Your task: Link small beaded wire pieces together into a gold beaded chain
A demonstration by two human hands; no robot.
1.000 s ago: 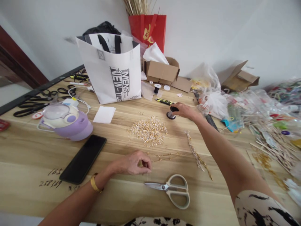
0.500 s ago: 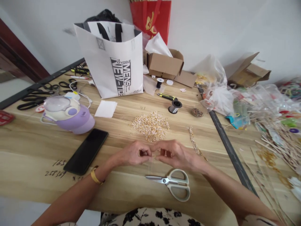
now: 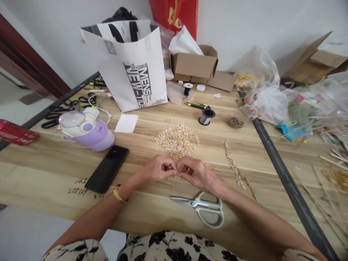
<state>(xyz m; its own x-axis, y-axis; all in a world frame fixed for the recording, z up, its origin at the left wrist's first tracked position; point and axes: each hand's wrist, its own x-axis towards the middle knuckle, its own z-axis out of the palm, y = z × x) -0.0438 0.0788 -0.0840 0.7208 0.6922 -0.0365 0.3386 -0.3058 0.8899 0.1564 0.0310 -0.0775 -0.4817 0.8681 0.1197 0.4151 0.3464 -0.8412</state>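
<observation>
Over the wooden table, my left hand (image 3: 159,168) pinches thumb against forefinger. A tiny gold piece (image 3: 174,176) shows just under its fingertips. My right hand (image 3: 197,172) is closed in a pinch too, its tips meeting the left ones; what lies between them is mostly hidden. Faint pale lines, perhaps a clear thread, hang below. Right behind the fingers lies a heap of small gold and clear beads or charms (image 3: 178,139). Scissors with cream handles (image 3: 199,206) rest in front of my hands. Beaded strands (image 3: 235,165), silvery and gold, lie to the right.
A purple bottle (image 3: 91,132), a black phone (image 3: 107,168) and a red can (image 3: 19,133) are on the left. A white bag (image 3: 133,72), a cardboard box (image 3: 194,67) and a wire spool (image 3: 206,117) stand behind. Plastic bags (image 3: 272,105) crowd the right, past a dark strip (image 3: 282,174).
My right fingers have come in against the left fingertips, closing the small gap between the hands. The view has shifted, so more of the red can shows on the left.
</observation>
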